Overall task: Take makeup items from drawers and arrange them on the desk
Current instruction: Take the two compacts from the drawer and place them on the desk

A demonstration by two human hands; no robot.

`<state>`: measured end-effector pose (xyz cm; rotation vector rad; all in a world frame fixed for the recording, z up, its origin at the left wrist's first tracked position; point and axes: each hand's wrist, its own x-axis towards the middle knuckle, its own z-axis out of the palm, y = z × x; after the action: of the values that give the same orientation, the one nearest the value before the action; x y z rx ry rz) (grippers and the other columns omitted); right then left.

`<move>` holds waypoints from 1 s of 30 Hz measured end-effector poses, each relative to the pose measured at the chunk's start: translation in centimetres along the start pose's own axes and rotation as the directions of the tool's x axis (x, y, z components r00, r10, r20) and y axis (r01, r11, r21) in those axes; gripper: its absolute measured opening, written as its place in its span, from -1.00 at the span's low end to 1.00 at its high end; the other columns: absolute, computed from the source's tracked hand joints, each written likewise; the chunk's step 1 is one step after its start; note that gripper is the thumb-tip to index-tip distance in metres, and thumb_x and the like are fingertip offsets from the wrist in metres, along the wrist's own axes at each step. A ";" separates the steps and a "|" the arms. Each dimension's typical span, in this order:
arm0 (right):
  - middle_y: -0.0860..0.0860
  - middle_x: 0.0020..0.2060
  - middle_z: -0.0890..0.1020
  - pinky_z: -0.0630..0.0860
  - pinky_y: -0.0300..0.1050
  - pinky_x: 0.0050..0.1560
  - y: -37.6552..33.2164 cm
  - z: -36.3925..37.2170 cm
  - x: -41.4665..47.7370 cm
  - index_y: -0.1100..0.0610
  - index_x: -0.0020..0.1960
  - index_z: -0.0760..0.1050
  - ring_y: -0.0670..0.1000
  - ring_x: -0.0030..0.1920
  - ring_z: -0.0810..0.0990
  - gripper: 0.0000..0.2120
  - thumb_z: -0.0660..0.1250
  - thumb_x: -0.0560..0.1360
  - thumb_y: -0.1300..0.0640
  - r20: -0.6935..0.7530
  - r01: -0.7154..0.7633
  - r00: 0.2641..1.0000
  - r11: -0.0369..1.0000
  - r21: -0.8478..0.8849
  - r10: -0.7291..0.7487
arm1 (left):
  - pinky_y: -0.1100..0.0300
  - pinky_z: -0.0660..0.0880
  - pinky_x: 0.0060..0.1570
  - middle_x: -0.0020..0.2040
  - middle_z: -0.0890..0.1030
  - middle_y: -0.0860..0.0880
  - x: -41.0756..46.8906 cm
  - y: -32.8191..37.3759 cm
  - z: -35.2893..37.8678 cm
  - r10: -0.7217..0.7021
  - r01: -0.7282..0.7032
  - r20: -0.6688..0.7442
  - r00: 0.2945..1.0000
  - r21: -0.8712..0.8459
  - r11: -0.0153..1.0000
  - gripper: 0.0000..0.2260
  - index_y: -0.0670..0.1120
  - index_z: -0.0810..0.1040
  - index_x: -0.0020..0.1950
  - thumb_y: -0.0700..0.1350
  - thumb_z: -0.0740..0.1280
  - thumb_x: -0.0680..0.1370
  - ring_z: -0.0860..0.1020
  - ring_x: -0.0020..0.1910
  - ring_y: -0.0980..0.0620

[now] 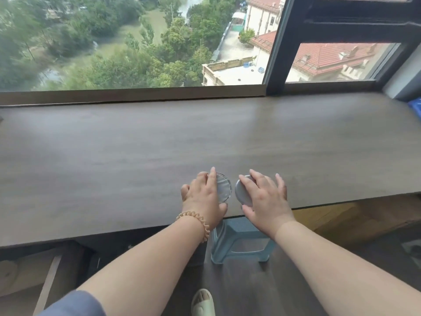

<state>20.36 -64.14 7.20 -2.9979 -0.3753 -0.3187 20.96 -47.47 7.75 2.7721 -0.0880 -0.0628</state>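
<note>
Holding: your left hand (202,197) clasps left compact (224,188), right hand (266,199) right compact (242,191); set both flat on surface (114,156), edges apart.

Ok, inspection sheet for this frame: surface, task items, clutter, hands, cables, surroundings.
Surface: dark wood-grain desk.
Job's things: left compact and right compact, round, silvery, side by side near the front edge, not touching.
Clutter: blue object at the far right edge, cut off.
Hands: left hand holds the left compact between fingers and thumb; right hand holds the right compact likewise.
Cables: nothing seen.
Surroundings: window onto trees and roofs; blue stool under the desk; slipper on the floor.
</note>
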 end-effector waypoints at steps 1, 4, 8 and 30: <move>0.13 0.28 0.48 0.14 0.28 0.36 0.7 0.4 1.0 0.04 0.33 0.41 0.15 0.25 0.48 -0.29 0.53 0.22 0.02 -0.004 -0.016 1.000 1.000 -0.018 0.016 | 0.05 0.07 0.35 0.45 0.15 -0.03 1.3 0.4 0.5 0.004 -0.004 0.004 1.000 0.006 1.000 -0.19 -0.02 -0.09 0.54 0.12 0.30 0.45 0.22 0.39 -0.01; 0.16 0.27 0.50 0.23 0.31 0.31 3.2 1.6 4.0 0.07 0.32 0.44 0.18 0.22 0.51 -0.27 0.57 0.20 0.01 0.015 -0.066 0.998 0.997 -0.039 0.067 | 0.04 0.05 0.38 0.51 0.05 -0.08 5.0 1.3 1.9 0.017 -0.019 0.043 0.999 0.034 0.999 -0.21 -0.04 -0.13 0.54 0.15 0.27 0.50 0.16 0.44 -0.05; 0.18 0.27 0.50 0.24 0.31 0.31 5.7 3.4 6.3 0.08 0.32 0.44 0.19 0.21 0.52 -0.26 0.59 0.19 0.01 0.065 -0.083 0.994 0.996 -0.039 0.085 | 0.03 0.07 0.39 0.55 -0.01 -0.10 8.5 1.8 2.8 0.017 -0.021 0.086 0.996 0.049 0.999 -0.21 -0.09 -0.15 0.54 0.15 0.25 0.52 0.12 0.47 -0.05; 0.06 0.48 0.21 -0.21 0.03 0.43 15.3 8.5 13.1 -0.03 0.49 0.14 0.08 0.46 0.19 -0.36 0.25 0.47 -0.11 0.247 0.131 0.954 0.979 0.159 -0.167 | 0.08 0.01 0.43 0.57 -0.06 -0.01 15.1 6.7 8.7 -0.203 0.205 0.044 0.978 -0.062 0.977 -0.23 -0.04 -0.13 0.54 0.16 0.23 0.51 -0.01 0.53 0.05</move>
<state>38.31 -74.77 0.67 -2.8800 -0.6228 0.0896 35.13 -57.85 1.56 2.7043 0.1868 -0.1671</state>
